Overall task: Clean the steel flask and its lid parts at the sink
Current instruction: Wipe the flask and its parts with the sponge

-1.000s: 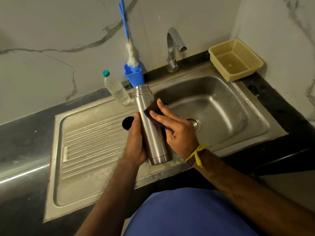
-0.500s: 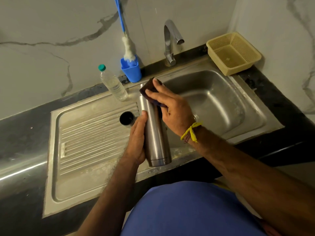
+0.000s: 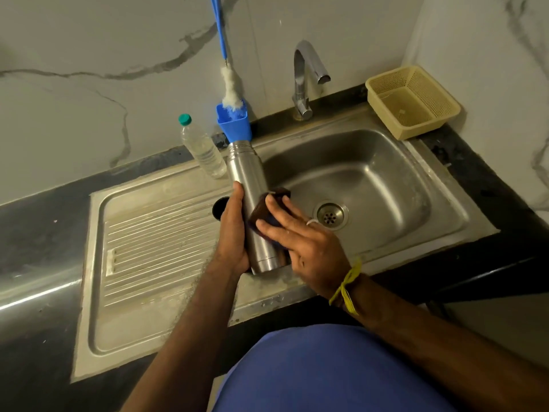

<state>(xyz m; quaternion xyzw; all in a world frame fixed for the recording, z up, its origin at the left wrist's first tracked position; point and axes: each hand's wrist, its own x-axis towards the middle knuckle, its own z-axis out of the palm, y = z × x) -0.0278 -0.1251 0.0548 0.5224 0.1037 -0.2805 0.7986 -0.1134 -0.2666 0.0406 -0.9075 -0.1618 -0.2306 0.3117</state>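
1. The sink [image 3: 371, 185] fills the middle of the frame, its ribbed drainboard running to the left and the steel basin with its drain to the right, all set in a dark tabletop [image 3: 38, 233]. A tap [image 3: 306, 75] stands at the upper centre, against the marble wall.

2. The steel flask [image 3: 252, 203] sits at frame centre, tilted over the ridge between drainboard and basin, open neck pointing up and away, base toward the person. It is a tall brushed cylinder with ringed threads at the neck and no lid on it. I'd judge it stiff, fairly light while empty, and slippery once wet and soapy, so the mid-body is the sensible place to hold it, with the base braced low.

3. The left hand [image 3: 234, 230] grips the flask's body from the left side, fingers curled behind it.

4. The right hand [image 3: 300, 233] presses a dark scrub pad [image 3: 261, 212] flat against the flask's right flank, fingers nearly straight and spread.

5. A beige basket [image 3: 413, 102] rests at upper right; a blue holder [image 3: 234, 126] with a bottle brush [image 3: 230, 84] and a clear plastic bottle [image 3: 202, 150] stand behind the flask.

6. A small dark cap [image 3: 219, 208], likely a lid part, peeks out just left of the left hand on the drainboard.
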